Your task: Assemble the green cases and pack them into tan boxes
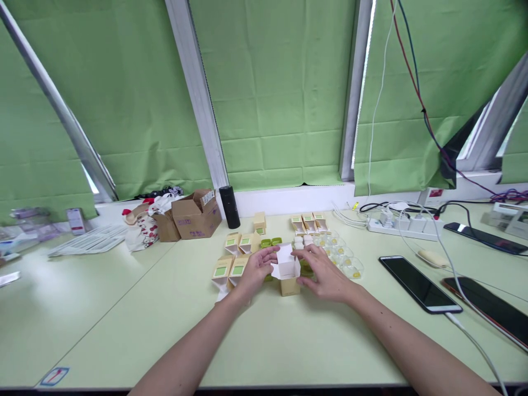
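A small tan cardboard box (290,287) stands upright on the table before me, its white-lined flaps folded open at the top. My left hand (259,269) pinches at the flaps on its left side. On the right, my right hand (322,271) has thumb and fingers curled against the box's side and upper edge. Beyond my left hand stand several similar boxes with green labels (221,271). Small green containers (271,241) sit behind the box. Past my right hand are several clear plastic cups (352,268) with something yellow in them. Inside the box I cannot make out any contents.
More open boxes (309,223) stand at the back. A black bottle (230,207) and a larger carton (197,214) are at back left. On the right lie a phone (419,283) on a cable, another phone (490,308) and a white power strip (406,226).
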The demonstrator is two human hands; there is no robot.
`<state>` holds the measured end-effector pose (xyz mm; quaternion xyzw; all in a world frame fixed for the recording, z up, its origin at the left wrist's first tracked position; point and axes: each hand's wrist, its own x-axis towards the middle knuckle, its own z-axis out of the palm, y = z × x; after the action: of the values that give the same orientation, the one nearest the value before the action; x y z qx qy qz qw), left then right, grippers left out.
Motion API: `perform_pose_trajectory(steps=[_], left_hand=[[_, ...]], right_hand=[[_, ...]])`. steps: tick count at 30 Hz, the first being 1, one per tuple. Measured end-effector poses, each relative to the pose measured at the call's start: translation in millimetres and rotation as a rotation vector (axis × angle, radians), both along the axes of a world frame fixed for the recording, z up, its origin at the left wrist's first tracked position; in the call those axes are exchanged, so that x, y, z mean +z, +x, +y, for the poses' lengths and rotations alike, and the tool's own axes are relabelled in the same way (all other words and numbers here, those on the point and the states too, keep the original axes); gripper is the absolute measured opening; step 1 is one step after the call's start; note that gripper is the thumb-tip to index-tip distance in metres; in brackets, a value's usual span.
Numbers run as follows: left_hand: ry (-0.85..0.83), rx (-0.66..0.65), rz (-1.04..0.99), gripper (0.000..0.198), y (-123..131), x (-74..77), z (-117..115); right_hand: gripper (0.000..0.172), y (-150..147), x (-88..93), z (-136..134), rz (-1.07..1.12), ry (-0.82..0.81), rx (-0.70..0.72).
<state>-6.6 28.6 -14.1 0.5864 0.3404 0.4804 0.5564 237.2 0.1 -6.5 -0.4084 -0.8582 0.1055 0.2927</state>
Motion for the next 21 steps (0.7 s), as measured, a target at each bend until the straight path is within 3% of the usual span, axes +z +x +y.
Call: perform_pose_trajectory(steps=[8,14,21], left_hand=[[-0.053,0.019,-0.044,0.066,0.8,-1.8,3.2],[-0.065,0.043,-0.055,0.066,0.2,-2.6,6.3],[-0.025,0.053,-0.021,0.065,-1.0,-1.9,4.9]], right_hand=[[0.055,8.1,0.8,4.2,-0.003,0.053,0.019],[0.039,19.4,5.2,11.8,-0.138,0.119,-0.106],[0.023,17.8,0.8,16.6,-0.27,0.079,-0.135]])
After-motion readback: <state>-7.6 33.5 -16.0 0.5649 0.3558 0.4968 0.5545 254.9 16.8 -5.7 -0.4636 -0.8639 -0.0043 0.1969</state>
